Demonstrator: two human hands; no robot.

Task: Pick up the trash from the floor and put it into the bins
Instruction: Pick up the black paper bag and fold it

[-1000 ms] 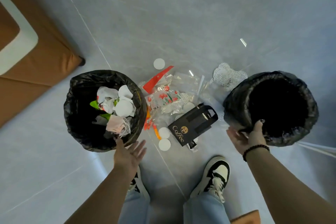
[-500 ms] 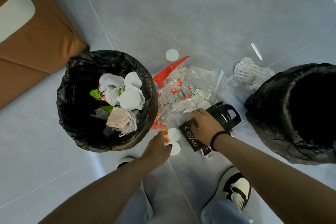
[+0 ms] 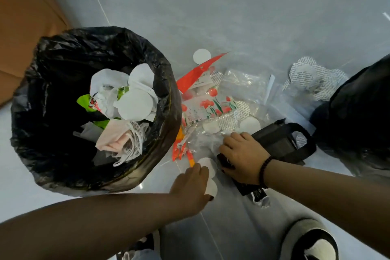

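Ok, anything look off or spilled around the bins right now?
Only the expected litter: wrappers and white discs strewn on the floor between the bins. The left bin is nearly full. Both hands, left hand and right hand, are down in the pile.

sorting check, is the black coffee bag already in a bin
No, the black coffee bag lies on the floor under the right hand.

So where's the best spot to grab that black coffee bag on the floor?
Probably the looped handle at the far right end of the black bag, from above: the bag lies flat, and the handle's opening lets fingers hook through. The right hand grips its near end instead.
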